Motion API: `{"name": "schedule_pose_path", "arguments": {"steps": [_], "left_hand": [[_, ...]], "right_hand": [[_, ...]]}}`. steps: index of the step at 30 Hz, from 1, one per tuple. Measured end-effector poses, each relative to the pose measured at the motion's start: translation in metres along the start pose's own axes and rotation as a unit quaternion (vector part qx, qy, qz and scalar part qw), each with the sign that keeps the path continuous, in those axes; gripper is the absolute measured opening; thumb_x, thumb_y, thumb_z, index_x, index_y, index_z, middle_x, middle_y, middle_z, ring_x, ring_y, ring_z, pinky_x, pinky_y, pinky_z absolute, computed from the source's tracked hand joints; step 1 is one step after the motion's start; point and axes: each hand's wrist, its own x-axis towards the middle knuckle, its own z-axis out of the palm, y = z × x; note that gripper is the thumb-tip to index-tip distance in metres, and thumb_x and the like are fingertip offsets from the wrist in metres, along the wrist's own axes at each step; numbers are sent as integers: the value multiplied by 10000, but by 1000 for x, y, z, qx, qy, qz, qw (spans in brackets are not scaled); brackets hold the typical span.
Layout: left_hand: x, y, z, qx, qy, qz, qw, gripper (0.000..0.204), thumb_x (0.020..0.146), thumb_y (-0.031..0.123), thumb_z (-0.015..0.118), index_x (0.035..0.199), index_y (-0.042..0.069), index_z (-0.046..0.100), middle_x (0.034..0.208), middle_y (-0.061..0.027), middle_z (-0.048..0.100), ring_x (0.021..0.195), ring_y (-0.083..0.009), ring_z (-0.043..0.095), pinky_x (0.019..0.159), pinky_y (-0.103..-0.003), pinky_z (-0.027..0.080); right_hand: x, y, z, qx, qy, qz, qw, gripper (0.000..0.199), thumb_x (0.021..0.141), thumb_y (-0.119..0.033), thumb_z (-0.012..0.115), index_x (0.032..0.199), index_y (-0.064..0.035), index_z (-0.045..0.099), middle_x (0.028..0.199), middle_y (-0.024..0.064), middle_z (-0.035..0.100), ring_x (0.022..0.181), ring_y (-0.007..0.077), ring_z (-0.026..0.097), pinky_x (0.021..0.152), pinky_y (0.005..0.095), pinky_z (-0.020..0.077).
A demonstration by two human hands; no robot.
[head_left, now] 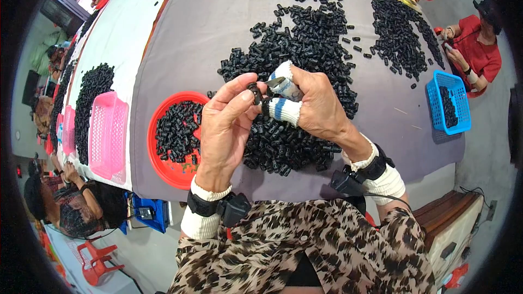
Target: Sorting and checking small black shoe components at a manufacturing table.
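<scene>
Plate [163, 171] left of parts pile [305, 60] (basket [452, 84] far right)

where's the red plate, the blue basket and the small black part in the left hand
red plate [163, 170], head view, bare lower rim.
blue basket [460, 106], head view, right wall.
small black part [254, 93], head view, its middle, pinched at the left hand [226, 130] fingertips.

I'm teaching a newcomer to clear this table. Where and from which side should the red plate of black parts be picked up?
Grip the red plate by its bare rim at the near edge, coming from the person's side of the table. That stretch of rim overhangs slightly and carries no black parts. The left hand hangs above its right side, and a pink basket crowds its left, so both are worse approaches.
</scene>
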Motion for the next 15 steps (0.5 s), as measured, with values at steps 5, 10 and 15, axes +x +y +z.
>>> {"name": "schedule_pose_path", "arguments": {"steps": [5, 10, 15], "left_hand": [[0, -5, -6, -76, -17, -12, 997, 301, 859, 31, 558, 1151, -32, 520, 1014, -142, 618, 860, -169, 611, 748, -253, 509], [0, -8, -7, -101, -41, -9, 994, 293, 865, 40, 557, 1147, -30, 520, 991, -133, 617, 849, -173, 609, 730, -247, 506], [0, -8, -11, -93, -44, -8, 995, 284, 860, 38, 565, 1134, -29, 530, 973, -116, 624, 862, -164, 608, 747, -253, 500]], "right_hand": [[0, 3, -1, 15, -10, 23, 1000, 313, 717, -228, 754, 858, -27, 560, 638, 11, 537, 575, 63, 463, 524, 243, 399], [1, 8, 0, 56, -59, 60, 995, 308, 719, -237, 753, 835, -10, 579, 694, 17, 591, 624, 65, 510, 572, 244, 427], [4, 8, 0, 26, -63, 34, 997, 275, 721, -211, 714, 828, -1, 572, 669, 70, 592, 596, 113, 535, 552, 274, 435]]}}
